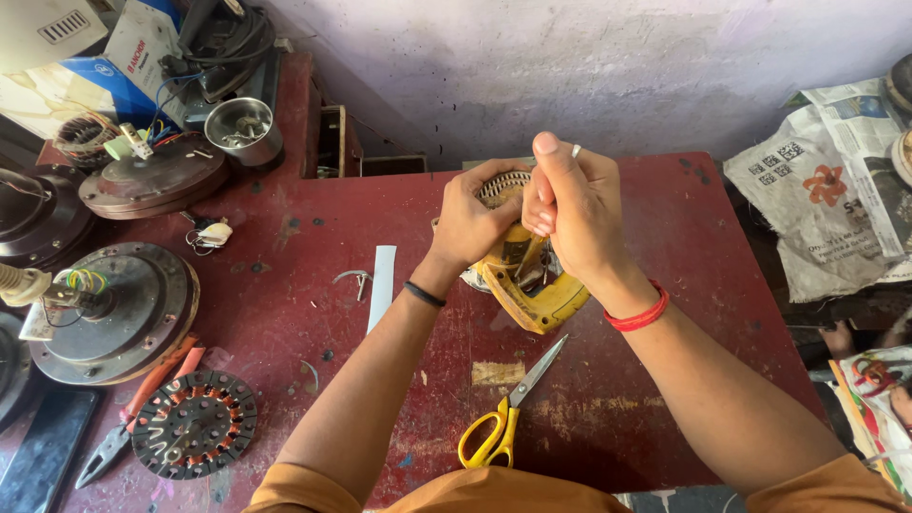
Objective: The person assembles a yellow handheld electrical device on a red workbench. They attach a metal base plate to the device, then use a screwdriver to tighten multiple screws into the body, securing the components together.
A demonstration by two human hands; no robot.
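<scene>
yellow power tool (534,296) mostly hidden under left hand (472,220), right hand (573,214)

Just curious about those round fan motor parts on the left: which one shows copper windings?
The flat dark stator disc nearest the bench's front edge, beside the orange-handled pliers; its ring of copper coils is exposed, while the others are closed metal housings.

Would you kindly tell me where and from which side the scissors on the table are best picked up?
Grip the scissors at the yellow handle loops, coming from the near side. The loops lie nearest the person, the closed blades point away toward the yellow tool, and nothing blocks that end.
</scene>
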